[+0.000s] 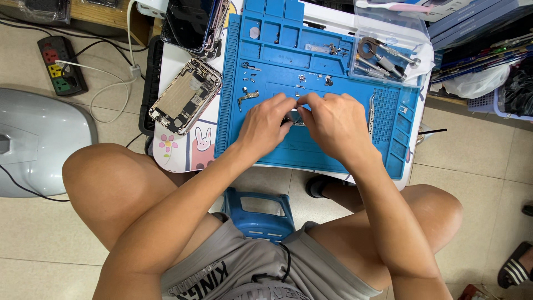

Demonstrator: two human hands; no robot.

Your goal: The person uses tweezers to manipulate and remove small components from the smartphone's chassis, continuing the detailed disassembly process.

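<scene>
- Two hands worked together over one blue repair mat (288, 153) on the small table (183, 158): the left hand (265, 123) and the right hand (332, 123), fingertips meeting at the mat's middle.
- Both were pinched on one small dark part (294, 119), held just above the mat; the fingers hid most of it, so its kind could not be made out.
- One opened phone body (185, 95) lay left of the mat, insides up; above it stood a stack of dark phone screens (194, 23), too overlapped to count and cut off by the top edge.
- One pair of tweezers (371, 114) lay on the mat right of the hands.
- Loose screws (302, 78) and one small metal bracket (247, 97) were scattered on the mat; the screws were too tiny to count.
- One clear tray (388, 39) held metal tools, partly hidden.
- One power strip (61, 65) lay on the floor.
</scene>
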